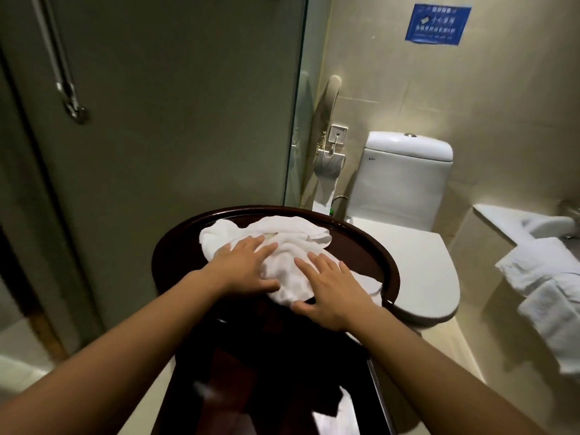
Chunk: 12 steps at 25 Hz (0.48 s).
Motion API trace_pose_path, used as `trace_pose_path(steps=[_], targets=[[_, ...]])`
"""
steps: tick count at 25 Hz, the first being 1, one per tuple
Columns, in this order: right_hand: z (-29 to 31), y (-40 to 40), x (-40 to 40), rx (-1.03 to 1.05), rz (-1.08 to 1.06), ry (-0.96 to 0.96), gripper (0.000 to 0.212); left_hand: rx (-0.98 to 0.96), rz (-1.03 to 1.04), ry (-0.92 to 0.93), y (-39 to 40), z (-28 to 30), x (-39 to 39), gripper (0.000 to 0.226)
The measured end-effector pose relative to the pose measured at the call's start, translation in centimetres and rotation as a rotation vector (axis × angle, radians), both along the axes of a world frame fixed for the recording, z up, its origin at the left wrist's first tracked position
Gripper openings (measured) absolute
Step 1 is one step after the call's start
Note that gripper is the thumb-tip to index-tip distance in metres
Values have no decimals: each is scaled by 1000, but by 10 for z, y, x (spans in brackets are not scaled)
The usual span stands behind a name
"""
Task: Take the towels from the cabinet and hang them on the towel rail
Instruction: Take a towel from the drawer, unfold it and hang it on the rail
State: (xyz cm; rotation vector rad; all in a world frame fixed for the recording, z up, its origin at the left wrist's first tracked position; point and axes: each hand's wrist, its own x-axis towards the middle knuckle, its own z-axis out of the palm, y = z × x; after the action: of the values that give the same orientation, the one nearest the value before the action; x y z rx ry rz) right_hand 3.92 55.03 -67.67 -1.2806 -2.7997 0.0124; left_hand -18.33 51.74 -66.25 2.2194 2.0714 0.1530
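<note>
A crumpled white towel (292,237) lies on the dark wooden round top of a cabinet or stand (370,259) in the middle of the view. My left hand (248,265) rests flat on the towel's left part, fingers spread. My right hand (329,290) presses flat on its near right part, thumb over the towel's front edge. Neither hand is closed around the cloth. At the right edge, two white towels (546,290) hang over the front of a counter.
A white toilet (405,180) with its lid down stands right behind the stand. A glass shower door (157,105) with a metal handle (67,89) fills the left. A toilet paper holder (328,164) is on the wall. A washbasin (549,224) sits at right.
</note>
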Motion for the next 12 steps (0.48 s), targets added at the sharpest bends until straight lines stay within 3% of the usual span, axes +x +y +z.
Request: trace_pose_path(steps=[3, 8, 12], targets=[[-3, -63, 18, -14, 93, 16, 96, 20, -103, 33, -73, -2, 15, 99], [-35, -166, 53, -165, 203, 13, 113, -166, -215, 50, -172, -48, 40, 128], [-45, -209, 66, -226, 240, 9, 121, -206, -309, -22, -208, -67, 55, 129]])
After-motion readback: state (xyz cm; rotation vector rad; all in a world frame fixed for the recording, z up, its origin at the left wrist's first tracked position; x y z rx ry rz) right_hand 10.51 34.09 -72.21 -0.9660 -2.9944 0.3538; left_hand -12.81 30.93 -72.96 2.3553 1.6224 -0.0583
